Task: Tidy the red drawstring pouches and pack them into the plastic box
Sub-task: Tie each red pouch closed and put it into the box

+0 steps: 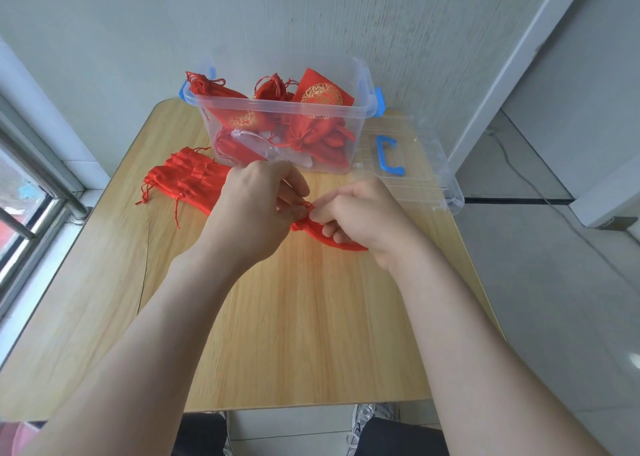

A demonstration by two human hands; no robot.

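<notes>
A red drawstring pouch lies on the wooden table between my hands. My left hand pinches its gathered neck and cord. My right hand curls its fingers over the pouch body, hiding most of it. A flat pile of red pouches with loose cords lies to the left of my left hand. The clear plastic box with blue latches stands at the table's far edge, holding several red pouches, some with gold print.
The box's clear lid with a blue handle lies to the right of the box, overhanging the table's right edge. A window frame runs along the left. A wall stands close behind the box. My knees and shoes show below the near edge.
</notes>
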